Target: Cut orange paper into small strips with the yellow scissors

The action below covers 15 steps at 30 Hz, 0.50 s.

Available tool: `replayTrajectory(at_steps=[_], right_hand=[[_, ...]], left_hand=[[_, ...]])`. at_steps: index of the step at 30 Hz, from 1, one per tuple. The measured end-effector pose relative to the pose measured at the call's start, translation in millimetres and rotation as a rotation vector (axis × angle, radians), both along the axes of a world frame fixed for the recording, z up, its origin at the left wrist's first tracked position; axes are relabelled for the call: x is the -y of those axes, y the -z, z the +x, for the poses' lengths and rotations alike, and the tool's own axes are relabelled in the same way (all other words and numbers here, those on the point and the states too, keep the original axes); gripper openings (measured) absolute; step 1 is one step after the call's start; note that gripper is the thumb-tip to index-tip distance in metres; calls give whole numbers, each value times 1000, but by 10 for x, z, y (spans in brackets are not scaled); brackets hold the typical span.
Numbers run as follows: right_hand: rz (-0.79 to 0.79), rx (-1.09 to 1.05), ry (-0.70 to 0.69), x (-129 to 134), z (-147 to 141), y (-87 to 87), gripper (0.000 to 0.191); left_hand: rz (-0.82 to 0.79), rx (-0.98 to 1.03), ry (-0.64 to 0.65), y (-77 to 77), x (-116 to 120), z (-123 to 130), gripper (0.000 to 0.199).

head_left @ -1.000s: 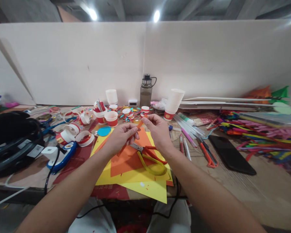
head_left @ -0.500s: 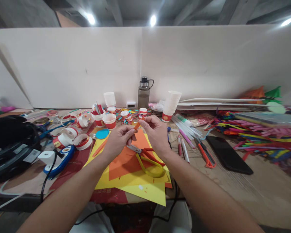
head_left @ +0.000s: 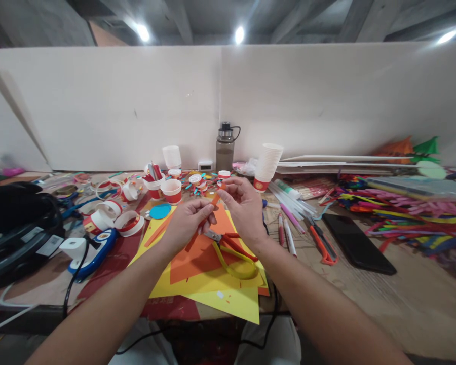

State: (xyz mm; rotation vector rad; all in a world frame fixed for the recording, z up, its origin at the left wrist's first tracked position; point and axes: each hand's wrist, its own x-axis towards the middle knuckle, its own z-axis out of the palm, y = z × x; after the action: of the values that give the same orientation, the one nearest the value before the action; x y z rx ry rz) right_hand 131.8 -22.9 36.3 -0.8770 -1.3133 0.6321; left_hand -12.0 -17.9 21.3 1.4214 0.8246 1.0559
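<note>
An orange paper strip (head_left: 218,194) is stretched between my two hands above the paper sheets. My left hand (head_left: 190,218) pinches its lower part, and a further orange length shows below the fingers. The upper end is pinched by my right hand (head_left: 245,205). Just beneath my hands lie scissors with yellow and red handles (head_left: 237,261), resting on an orange sheet (head_left: 186,266). Yellow sheets (head_left: 228,299) spread underneath. A blue paper disc (head_left: 160,211) lies beyond my left hand.
Paper cups (head_left: 171,192), a cup stack (head_left: 268,167) and a bottle (head_left: 225,149) stand at the back. Cut cup rings (head_left: 129,223) and a blue-white tool (head_left: 95,258) lie left. Pens (head_left: 289,235), orange-handled scissors (head_left: 321,246), a phone (head_left: 359,243) and pipe cleaners (head_left: 406,210) lie right.
The orange strip now shows more between my hands, and a length of it has appeared below my left fingers. Both hands have shifted only slightly.
</note>
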Motion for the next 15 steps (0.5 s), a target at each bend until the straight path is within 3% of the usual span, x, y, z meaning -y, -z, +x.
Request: replayTrajectory(at_steps=[15], right_hand=[[-24, -49, 0, 5, -7, -30, 12]], left_hand=[[-72, 87, 58, 47, -29, 0, 25]])
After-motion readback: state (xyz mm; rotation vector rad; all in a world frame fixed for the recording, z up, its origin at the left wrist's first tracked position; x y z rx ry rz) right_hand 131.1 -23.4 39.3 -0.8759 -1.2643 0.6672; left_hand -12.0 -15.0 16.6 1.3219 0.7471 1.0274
